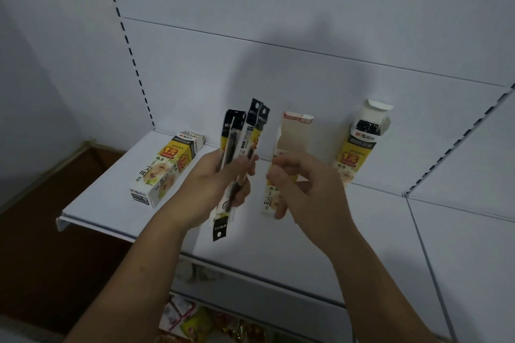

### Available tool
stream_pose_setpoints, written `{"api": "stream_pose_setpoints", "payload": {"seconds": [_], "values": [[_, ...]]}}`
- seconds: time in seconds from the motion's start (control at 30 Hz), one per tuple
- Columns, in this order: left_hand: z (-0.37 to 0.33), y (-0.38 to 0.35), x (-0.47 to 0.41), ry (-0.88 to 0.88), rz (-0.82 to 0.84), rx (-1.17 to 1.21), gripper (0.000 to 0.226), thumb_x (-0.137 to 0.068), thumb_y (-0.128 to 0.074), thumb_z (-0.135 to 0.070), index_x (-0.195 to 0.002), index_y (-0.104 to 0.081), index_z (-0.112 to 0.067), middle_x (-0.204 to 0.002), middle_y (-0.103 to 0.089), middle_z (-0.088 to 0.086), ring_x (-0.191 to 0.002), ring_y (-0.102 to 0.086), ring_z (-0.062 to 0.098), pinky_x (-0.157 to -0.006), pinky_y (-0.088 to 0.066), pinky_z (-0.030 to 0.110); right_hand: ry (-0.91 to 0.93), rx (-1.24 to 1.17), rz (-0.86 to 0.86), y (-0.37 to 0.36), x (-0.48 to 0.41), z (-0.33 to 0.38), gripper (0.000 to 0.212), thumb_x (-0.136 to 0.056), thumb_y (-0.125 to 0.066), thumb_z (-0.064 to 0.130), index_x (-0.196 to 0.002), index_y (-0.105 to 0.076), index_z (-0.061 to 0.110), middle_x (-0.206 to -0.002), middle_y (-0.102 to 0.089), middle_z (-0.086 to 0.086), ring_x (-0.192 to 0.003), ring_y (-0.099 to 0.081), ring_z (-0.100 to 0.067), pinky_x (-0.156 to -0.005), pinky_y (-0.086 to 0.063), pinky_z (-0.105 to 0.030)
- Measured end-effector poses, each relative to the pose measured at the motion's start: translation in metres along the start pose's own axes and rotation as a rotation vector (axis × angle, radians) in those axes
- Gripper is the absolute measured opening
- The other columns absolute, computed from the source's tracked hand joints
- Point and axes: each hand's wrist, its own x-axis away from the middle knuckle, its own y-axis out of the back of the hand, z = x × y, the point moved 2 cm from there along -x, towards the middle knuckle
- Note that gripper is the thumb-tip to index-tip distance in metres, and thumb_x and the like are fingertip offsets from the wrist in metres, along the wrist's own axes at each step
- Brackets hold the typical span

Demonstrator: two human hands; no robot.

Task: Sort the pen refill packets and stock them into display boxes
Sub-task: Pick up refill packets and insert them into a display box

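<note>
Item: pen refill packets (245, 142), a fanned bundle of several, black-headed with punched hanging holes, one turned head-down. They are held in the air just left of the middle display box (292, 133). Holder: left hand (220, 186), fingers and thumb curled tight round the middle of the bundle. Right hand (312, 189): directly in front of the middle display box and covering its lower half, fingers loosely curled, thumb near the forefinger, nothing visibly in its grasp (whether it touches the box behind cannot be told). Middle display box: top flap open and raised, on the white shelf (111, 203). Left display box (164, 170): well left of the middle one, lying on its side, yellow and white print with "0.5". Right display box (359, 147): right of the middle one, upright against the back panel (306, 22), flap open, dark packet heads showing at its mouth. Packaged goods (195, 320): on a lower level, below and left of the middle box, blurred.
</note>
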Motion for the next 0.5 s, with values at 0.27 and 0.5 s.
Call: {"api": "stream_pose_setpoints", "payload": {"seconds": [0.27,0.5], "values": [[-0.016,0.001,0.016,-0.030,0.017,-0.164,0.024,-0.095,-0.067,-0.024,-0.111,-0.072,-0.006,-0.086,-0.076,0.014,-0.072,-0.076,0.038,-0.050,-0.056,0.036,0.018,-0.006,0.000,-0.023,-0.005,0.011,0.011,-0.097,-0.072,0.026,-0.094,-0.076,0.016,-0.078,-0.074,0.007,-0.046,-0.063,-0.015,-0.048,-0.050,-0.021],[-0.018,0.008,0.019,-0.063,0.005,-0.169,0.032,-0.089,-0.071,-0.023,-0.119,-0.073,-0.011,-0.100,-0.079,0.015,-0.084,-0.079,0.037,-0.060,-0.063,0.041,-0.042,-0.220,-0.003,-0.027,-0.002,0.018,0.009,-0.092,-0.076,0.015,-0.096,-0.077,0.007,-0.078,-0.074,-0.002,-0.048,-0.061,-0.012,-0.052,-0.058,-0.027]]}}
